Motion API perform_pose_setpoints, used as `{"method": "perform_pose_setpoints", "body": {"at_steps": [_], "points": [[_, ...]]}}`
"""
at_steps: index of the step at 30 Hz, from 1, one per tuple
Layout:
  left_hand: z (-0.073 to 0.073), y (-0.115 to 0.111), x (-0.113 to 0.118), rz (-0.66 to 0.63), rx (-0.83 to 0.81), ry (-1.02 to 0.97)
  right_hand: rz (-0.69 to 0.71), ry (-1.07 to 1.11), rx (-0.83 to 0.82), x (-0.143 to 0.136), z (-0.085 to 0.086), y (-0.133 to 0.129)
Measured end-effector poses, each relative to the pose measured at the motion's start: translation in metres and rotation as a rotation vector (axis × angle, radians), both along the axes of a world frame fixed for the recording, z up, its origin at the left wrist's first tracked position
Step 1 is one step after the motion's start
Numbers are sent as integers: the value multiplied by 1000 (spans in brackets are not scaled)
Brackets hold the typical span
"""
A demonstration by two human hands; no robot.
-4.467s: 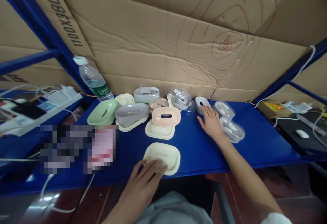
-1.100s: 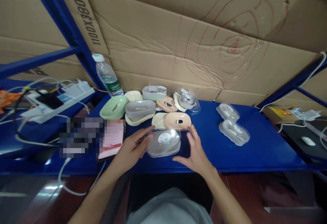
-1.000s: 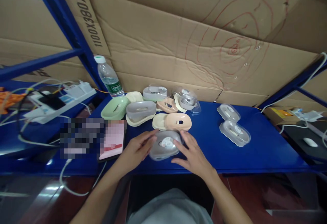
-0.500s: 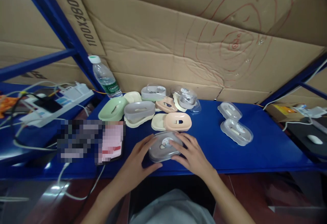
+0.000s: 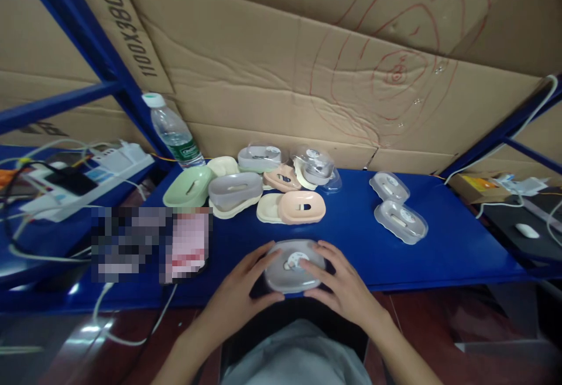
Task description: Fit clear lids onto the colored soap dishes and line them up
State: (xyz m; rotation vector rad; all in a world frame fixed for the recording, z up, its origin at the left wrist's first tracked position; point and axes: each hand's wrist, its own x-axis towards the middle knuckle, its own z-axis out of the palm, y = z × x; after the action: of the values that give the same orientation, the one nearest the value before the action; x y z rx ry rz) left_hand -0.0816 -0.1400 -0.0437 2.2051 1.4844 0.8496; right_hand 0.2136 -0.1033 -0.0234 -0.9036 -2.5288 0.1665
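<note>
The clear-covered grey dish [image 5: 287,278] was at the near edge of the worktop [image 5: 360,239], gripped between the left hand [image 5: 241,282] and right hand [image 5: 346,282], apparently for even support. Farther off, a peach dish [image 5: 302,216] overlapped a cream tray [image 5: 268,210].

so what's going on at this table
A person's left hand and right hand hold a grey oval plastic dish with a round sticker from either side, at the front edge of the blue table. Beyond it, a peach oval plastic dish overlaps a cream plastic tray. Two clear plastic cases with round stickers lie to the right.
</note>
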Motion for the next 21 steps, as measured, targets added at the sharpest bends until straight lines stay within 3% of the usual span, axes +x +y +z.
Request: {"method": "perform_pose_setpoints", "body": {"at_steps": [5, 10, 14, 21], "points": [[6, 2, 5, 3, 1, -14, -307, 85, 81, 69, -15, -23], [0, 9, 7, 36, 115, 43, -717, 82, 182, 140, -22, -30], [-6, 10, 11, 33, 170, 109, -884, 82, 256, 155, -21, -30], [-5, 10, 12, 44, 180, 111, -931, 48, 304, 167, -23, -1]]}}
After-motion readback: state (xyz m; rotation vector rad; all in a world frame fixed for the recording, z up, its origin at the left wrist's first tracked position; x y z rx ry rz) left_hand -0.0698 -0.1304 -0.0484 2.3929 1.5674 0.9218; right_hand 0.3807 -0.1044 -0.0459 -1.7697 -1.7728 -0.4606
